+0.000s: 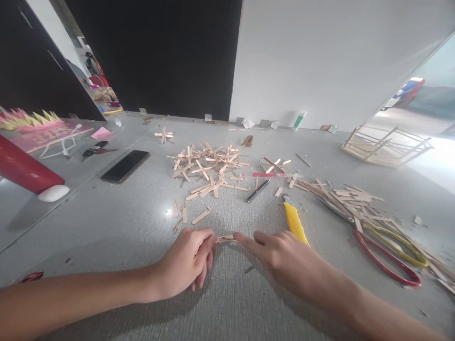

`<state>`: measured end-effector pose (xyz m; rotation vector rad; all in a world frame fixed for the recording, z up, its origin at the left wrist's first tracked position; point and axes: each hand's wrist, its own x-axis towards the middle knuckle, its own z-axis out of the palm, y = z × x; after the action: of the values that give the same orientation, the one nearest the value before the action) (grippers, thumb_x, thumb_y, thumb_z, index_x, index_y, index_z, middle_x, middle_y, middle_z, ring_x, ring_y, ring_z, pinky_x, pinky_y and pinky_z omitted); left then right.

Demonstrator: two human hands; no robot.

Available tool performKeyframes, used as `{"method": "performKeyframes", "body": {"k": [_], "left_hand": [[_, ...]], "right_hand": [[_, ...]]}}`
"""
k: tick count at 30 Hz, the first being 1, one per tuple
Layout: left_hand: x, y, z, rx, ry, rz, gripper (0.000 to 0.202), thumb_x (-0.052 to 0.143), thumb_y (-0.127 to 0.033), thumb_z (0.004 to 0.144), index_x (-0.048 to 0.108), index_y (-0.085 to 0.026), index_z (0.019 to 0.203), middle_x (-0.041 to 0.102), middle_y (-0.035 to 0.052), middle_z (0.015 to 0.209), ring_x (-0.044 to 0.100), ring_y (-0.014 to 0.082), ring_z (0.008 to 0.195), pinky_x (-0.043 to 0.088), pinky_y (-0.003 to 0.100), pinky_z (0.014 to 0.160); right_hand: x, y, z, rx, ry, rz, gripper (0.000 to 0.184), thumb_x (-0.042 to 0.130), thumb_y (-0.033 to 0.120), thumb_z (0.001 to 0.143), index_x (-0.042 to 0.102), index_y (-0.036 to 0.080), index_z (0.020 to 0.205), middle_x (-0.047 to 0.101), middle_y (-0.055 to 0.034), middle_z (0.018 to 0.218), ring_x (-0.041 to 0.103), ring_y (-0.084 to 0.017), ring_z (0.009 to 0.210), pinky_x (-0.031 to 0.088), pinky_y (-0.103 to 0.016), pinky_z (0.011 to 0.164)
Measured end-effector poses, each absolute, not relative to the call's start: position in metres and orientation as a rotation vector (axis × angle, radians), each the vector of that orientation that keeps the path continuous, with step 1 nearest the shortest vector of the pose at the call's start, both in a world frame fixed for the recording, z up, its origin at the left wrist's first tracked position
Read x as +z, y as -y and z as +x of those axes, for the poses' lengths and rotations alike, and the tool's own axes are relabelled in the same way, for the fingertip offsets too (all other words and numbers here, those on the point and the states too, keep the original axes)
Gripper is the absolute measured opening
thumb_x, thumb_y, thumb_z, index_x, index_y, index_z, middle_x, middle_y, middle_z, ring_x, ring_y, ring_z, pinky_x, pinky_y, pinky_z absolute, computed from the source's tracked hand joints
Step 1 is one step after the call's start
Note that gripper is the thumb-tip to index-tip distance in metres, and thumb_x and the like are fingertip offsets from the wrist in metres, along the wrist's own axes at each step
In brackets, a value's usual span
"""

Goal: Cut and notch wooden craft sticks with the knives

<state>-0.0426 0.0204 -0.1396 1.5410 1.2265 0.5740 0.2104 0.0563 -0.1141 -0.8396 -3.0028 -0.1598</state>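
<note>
A short piece of wooden craft stick (226,238) spans the gap between my two hands, low over the grey table. My left hand (188,255) pinches its left end between thumb and fingers, the other fingers curled below. At the right end, the index finger of my right hand (284,255) reaches out and meets the stick; the other fingers are bent and the thumb is hidden. Just beyond the hands lie loose craft sticks (201,217) and a pile of sticks joined into star shapes (209,161). A yellow-handled cutter (295,222) lies right beside my right hand.
Red and yellow-handled scissors (387,253) lie at right among stick scraps (359,201). A pen (258,190) is mid-table; a phone (126,166), keys (97,150) and a red bottle (28,166) are left. A stick frame (387,147) stands far right. Upright panels (302,61) border the back.
</note>
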Motion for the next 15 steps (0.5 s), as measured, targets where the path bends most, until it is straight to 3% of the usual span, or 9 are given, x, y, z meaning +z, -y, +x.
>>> {"method": "performKeyframes", "body": {"k": [4,7,10,13,15], "left_hand": [[-0.145,-0.018,-0.043,0.604,-1.169,1.619,0.038,0.035,-0.039,0.110,0.048,-0.021,0.079,0.050,-0.0072,0.050,0.046,0.0067,0.033,0.036,0.013,0.032],[-0.147,-0.018,-0.043,0.614,-1.168,1.662,0.039,0.032,-0.040,0.110,0.047,-0.021,0.080,0.049,-0.0070,0.051,0.045,0.0065,0.033,0.034,0.013,0.033],[-0.147,-0.018,-0.043,0.593,-1.190,1.646,0.041,0.033,-0.040,0.110,0.047,-0.021,0.077,0.047,-0.0075,0.045,0.044,0.0073,0.032,0.035,0.013,0.033],[-0.146,-0.019,-0.042,0.601,-1.240,1.630,0.042,0.034,-0.039,0.109,0.046,-0.022,0.074,0.047,-0.0071,0.043,0.044,0.0073,0.030,0.034,0.012,0.031],[-0.146,-0.019,-0.041,0.606,-1.267,1.622,0.042,0.034,-0.040,0.109,0.046,-0.022,0.073,0.047,-0.0069,0.043,0.043,0.0073,0.030,0.034,0.013,0.031]], "right_hand": [[-0.112,-0.011,0.192,-0.631,2.858,-0.976,0.053,0.055,0.001,0.083,0.059,0.005,0.136,0.067,-0.0045,0.074,0.062,-0.016,0.051,0.038,-0.031,0.046],[-0.112,-0.005,0.186,-0.689,2.827,-0.992,0.050,0.054,0.001,0.082,0.062,0.004,0.132,0.067,-0.0056,0.072,0.060,-0.017,0.049,0.039,-0.030,0.043],[-0.110,-0.034,0.195,-0.387,2.948,-0.954,0.060,0.055,-0.004,0.078,0.060,0.009,0.136,0.068,-0.0025,0.074,0.061,-0.016,0.049,0.037,-0.029,0.046],[-0.112,-0.069,0.209,0.184,2.969,-0.810,0.051,0.048,-0.002,0.092,0.061,0.021,0.135,0.068,0.0013,0.076,0.063,-0.012,0.056,0.037,-0.025,0.052],[-0.115,-0.079,0.212,0.256,2.898,-0.762,0.048,0.043,0.001,0.098,0.060,0.023,0.138,0.070,0.0001,0.081,0.064,-0.012,0.062,0.037,-0.026,0.055]]}}
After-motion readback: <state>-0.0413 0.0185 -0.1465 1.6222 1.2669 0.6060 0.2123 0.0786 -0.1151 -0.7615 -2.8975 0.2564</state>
